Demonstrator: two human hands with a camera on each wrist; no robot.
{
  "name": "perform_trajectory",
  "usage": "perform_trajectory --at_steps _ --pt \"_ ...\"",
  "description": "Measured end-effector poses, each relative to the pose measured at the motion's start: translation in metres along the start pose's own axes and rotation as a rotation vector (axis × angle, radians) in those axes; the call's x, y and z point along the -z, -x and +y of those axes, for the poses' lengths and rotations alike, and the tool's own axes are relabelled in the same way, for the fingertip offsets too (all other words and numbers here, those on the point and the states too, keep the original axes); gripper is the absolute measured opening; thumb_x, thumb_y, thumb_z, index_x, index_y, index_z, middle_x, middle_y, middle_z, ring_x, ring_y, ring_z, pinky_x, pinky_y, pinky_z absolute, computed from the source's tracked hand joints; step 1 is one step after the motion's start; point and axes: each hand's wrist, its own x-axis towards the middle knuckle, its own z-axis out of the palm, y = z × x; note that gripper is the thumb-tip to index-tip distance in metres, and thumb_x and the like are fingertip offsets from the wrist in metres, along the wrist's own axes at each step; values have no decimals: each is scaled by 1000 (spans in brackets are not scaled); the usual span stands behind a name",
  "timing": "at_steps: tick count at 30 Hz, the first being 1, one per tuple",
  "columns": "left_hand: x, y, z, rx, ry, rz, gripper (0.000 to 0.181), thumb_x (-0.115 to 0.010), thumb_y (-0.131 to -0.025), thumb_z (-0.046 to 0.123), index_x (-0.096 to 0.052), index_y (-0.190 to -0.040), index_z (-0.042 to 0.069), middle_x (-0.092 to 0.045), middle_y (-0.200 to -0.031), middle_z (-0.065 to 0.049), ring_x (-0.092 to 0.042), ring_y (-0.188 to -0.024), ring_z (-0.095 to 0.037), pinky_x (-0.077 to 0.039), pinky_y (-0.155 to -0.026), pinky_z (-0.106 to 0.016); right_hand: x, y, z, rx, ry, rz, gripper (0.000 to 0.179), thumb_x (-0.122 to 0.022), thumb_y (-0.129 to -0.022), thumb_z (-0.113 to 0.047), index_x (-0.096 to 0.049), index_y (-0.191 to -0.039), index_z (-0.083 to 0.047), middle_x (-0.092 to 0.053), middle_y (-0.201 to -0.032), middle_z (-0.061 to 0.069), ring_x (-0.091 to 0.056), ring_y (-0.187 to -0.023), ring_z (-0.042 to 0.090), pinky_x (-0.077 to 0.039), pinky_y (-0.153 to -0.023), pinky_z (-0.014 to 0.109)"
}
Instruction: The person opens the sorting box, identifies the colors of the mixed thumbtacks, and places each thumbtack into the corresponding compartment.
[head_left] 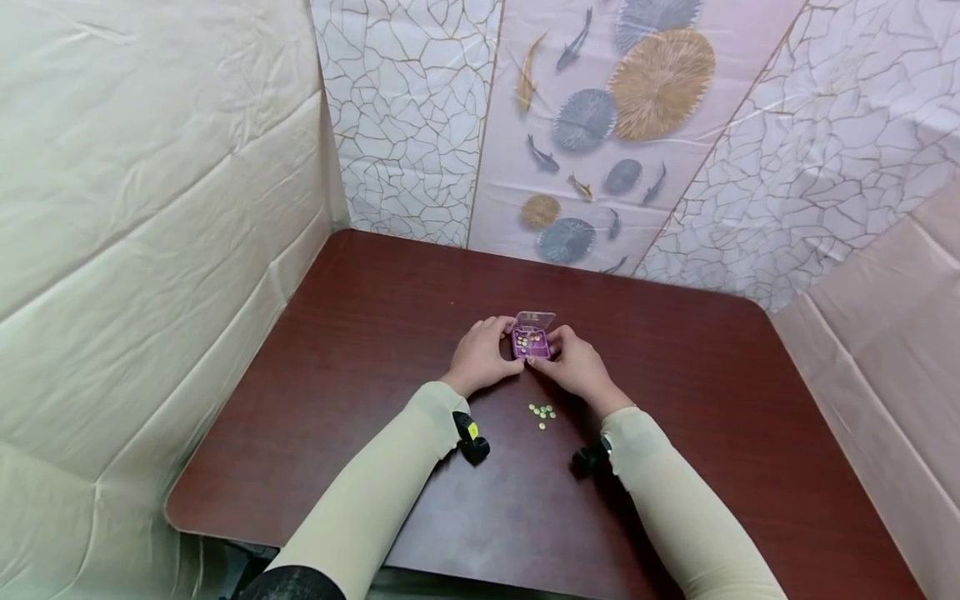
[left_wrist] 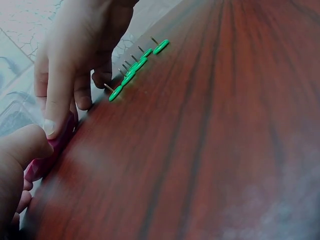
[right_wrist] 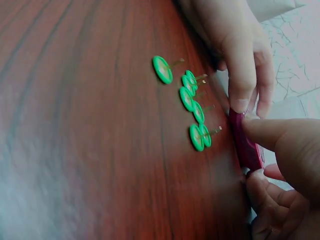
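Observation:
A small purple plastic box lies on the table with its clear lid raised at the back. Several thumbtacks show inside it. My left hand grips the box's left side, thumb at the front corner and fingers behind. From the right, my right hand holds the opposite side, thumb likewise at the front. In the right wrist view the magenta side of the box shows between the fingers of both hands. Loose green thumbtacks lie nearer me, heads down and pins up.
The dark red-brown wooden table has its near edge below my forearms. Patterned cloth hangs behind it, and pale cloth covers the left side. A black wrist camera hangs from my left sleeve, close to the loose tacks.

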Motion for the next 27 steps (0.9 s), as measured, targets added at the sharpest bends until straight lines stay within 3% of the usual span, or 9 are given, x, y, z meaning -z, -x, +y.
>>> perform_trajectory --at_steps 13,21,27 --pt "0 0 2 -7 -13 -5 77 -88 -87 44 -58 -152 16 -65 -128 3 -59 -117 -18 -51 -103 -38 -2 -1 3 -43 17 15 53 -79 -101 -47 -59 -131 -7 -72 -108 11 -68 -90 29 -54 -85 50" --pt "4 0 3 3 -3 -2 78 -89 -87 41 -57 -153 15 -65 -131 1 -59 -121 -21 -50 -107 -39 0 -6 4 9 -25 34 54 -76 -100 -53 -61 -125 -8 -72 -101 8 -66 -87 28 -53 -83 48" --pt "2 0 2 1 -10 2 78 -89 -87 42 -58 -153 15 -66 -132 1 -59 -122 -21 -51 -107 -40 1 -2 0 -16 -30 9 50 -74 -103 -45 -60 -128 -4 -71 -108 13 -68 -92 30 -53 -86 50"
